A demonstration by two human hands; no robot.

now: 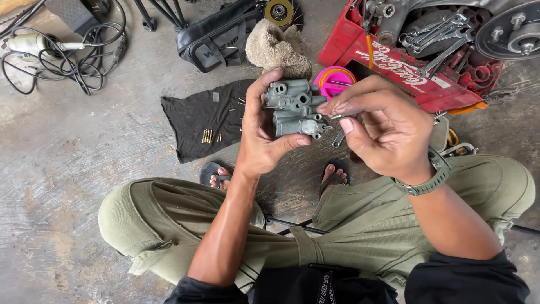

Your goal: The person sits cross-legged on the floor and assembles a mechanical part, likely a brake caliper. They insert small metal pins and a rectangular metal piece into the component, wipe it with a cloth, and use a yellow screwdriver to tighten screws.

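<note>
Grey cast metal fills my left hand (pixel 260 138): a carburetor body (pixel 295 108), gripped with my fingers curled behind it and my thumb pressed across its lower front, held up over my knees. My right hand (pixel 382 126) comes in from the side, thumb and forefinger pinched together on a small metal part (pixel 336 117) right at the carburetor body's edge; the part is too small to tell more. A dark green watch (pixel 433 175) sits on my right wrist.

Below my hands are my olive trousers (pixel 360 225), knees spread, and my feet in black sandals (pixel 336 175) on the concrete floor (pixel 73 169).

Just beyond my left hand a black cloth (pixel 194 121) lies flat on the floor, with a few small brass pieces (pixel 207 135) lined up on it. Behind the carburetor body is a pink round lid (pixel 334 81), and beside that a crumpled beige rag (pixel 278 48). A black bag (pixel 216 34) lies further back, next to the rag.

To my right, a red plastic crate (pixel 394 65) holds a heap of wrenches (pixel 444 34) and other metal parts. Far off at the left edge lies a power tool (pixel 28 44) with its black cable (pixel 84 62) coiled loosely around.
</note>
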